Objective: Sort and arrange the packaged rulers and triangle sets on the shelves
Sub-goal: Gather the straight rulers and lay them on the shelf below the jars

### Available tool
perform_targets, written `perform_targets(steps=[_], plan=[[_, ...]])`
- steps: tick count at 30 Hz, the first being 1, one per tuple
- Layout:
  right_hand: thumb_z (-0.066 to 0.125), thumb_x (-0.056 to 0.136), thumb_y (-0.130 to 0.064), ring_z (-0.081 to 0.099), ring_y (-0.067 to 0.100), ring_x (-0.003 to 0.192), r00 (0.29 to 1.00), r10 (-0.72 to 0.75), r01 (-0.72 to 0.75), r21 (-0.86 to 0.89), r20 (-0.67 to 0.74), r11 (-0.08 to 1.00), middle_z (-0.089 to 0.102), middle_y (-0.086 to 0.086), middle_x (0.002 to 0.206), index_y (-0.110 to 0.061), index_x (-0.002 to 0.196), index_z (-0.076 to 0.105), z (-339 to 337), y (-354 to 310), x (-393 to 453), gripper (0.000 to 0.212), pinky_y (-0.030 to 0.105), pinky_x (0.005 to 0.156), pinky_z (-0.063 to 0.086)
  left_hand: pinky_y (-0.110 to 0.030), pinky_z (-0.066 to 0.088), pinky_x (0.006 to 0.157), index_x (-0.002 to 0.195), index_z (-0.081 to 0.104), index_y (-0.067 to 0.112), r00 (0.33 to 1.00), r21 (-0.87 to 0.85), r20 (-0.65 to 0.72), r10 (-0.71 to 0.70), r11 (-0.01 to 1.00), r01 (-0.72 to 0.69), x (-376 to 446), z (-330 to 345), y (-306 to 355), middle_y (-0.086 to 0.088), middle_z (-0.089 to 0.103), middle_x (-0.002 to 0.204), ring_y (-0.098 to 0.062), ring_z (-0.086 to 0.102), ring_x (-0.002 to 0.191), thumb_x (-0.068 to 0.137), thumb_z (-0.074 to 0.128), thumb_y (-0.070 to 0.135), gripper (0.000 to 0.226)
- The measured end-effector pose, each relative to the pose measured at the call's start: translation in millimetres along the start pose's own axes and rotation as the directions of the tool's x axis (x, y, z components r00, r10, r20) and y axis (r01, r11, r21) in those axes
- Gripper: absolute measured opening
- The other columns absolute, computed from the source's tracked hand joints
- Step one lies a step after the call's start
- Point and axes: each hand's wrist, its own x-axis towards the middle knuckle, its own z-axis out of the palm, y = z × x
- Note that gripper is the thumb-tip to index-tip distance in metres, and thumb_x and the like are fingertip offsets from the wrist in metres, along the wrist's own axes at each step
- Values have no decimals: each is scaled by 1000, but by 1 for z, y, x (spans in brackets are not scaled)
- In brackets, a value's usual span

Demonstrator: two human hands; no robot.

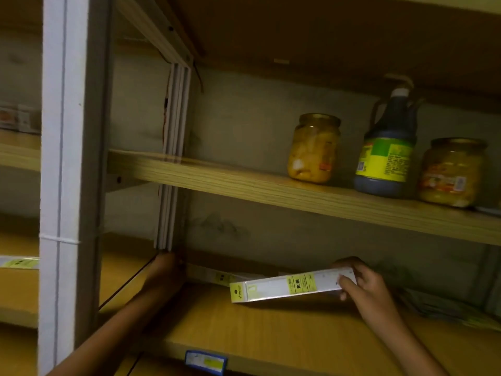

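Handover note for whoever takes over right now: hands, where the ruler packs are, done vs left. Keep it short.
Right hand grips one end of a packaged ruler, held level just above the lower shelf.
Left hand is at the shelf's back left corner, at the end of another ruler pack lying along the back wall; its grip is unclear.
Done: one pack lies at the back.
Left: set the held pack down, then sort the blurred packets at right.
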Motion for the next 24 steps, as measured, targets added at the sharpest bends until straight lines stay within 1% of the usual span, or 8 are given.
perform_targets(steps=[3,7,9,12,14,16,19,24], plan=[[57,94,-5,63,20,68,1000,6,-6,4,21,1000,67,7,85,-20,92,59,2,3,7,15,17,55,46,-34,50,76,106,65,11,995,161,-87,56,986,-42,-6,3,-3,-14,65,106,-30,62,93,96,38,24,32],[56,94,-4,63,24,68,998,5,-6,12,66,1000,67,8,89,-16,94,62,9,5,18,14,23,60,49,-37,49,78,113,60,15,997,311,-66,51,950,-28,-9,-1,-7,-14,60,112,-35,56,99,95,35,34,36],[56,94,-4,65,29,72,997,2,-4,26,77,1000,67,9,93,-14,95,65,15,4,25,14,27,64,53,-39,52,71,102,66,12,996,359,-26,80,931,-65,-7,-2,-13,-16,62,99,-36,58,85,89,26,38,49],[58,91,1,66,30,75,996,-9,2,82,86,997,68,12,93,-12,95,68,30,-1,36,17,31,66,54,-35,52,50,77,70,10,993,363,-83,85,930,-50,-4,-7,-21,-16,61,76,-35,59,61,79,51,29,26],[58,89,5,67,30,77,996,-4,-6,119,85,993,70,14,93,-9,96,69,42,-5,45,18,32,66,54,-32,51,46,78,69,13,979,352,-114,172,928,-122,-9,-21,-13,-15,62,79,-34,60,62,78,57,29,20],[59,88,6,68,29,79,994,18,-33,146,106,989,70,14,93,-7,97,70,57,-9,51,19,32,66,55,-36,55,57,93,68,15,970,298,-121,213,939,-169,-11,-29,-11,-14,63,95,-32,63,78,86,51,28,22],[62,89,-4,70,25,82,983,93,-117,147,159,982,73,9,89,-20,96,72,85,-10,60,20,39,66,59,-33,53,82,102,60,21,978,113,-85,190,977,-180,-10,-43,1,-5,60,112,-21,60,98,96,49,26,13],[63,88,-7,70,20,76,961,129,-134,6,244,991,73,6,84,-22,101,69,120,0,71,21,29,57,52,-33,52,89,111,64,20,982,-7,38,185,983,-184,-4,-56,12,2,64,111,-18,62,102,90,58,30,24]])
